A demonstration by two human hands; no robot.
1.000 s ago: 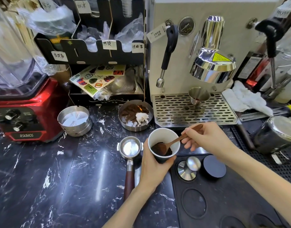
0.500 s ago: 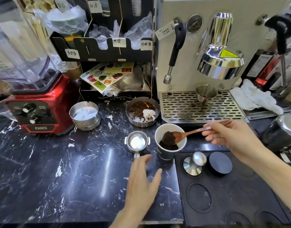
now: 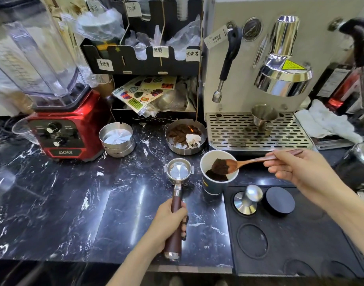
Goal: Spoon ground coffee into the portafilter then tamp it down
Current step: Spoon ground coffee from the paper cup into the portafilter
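The portafilter (image 3: pixel 178 171) lies on the black marble counter, its steel basket shiny and bare inside. Around its dark wooden handle my left hand (image 3: pixel 166 220) is closed. Right of the basket stands a paper cup (image 3: pixel 213 184) with ground coffee at the bottom. My right hand (image 3: pixel 296 167) holds a wooden spoon (image 3: pixel 247 162) heaped with coffee over the cup's mouth. A steel tamper (image 3: pixel 248 200) stands on the black mat in front of the cup.
An espresso machine (image 3: pixel 259 129) with drip tray and a small steel cup stands behind. A steel bowl of spent grounds (image 3: pixel 185 139), a stack of steel dishes (image 3: pixel 117 139) and a red blender (image 3: pixel 61 129) line the back. A black round lid (image 3: pixel 280 200) sits beside the tamper.
My left hand let go of the cup, moved down and took hold of the portafilter handle. My right hand lifted the spoon out of the cup with a heap of coffee.
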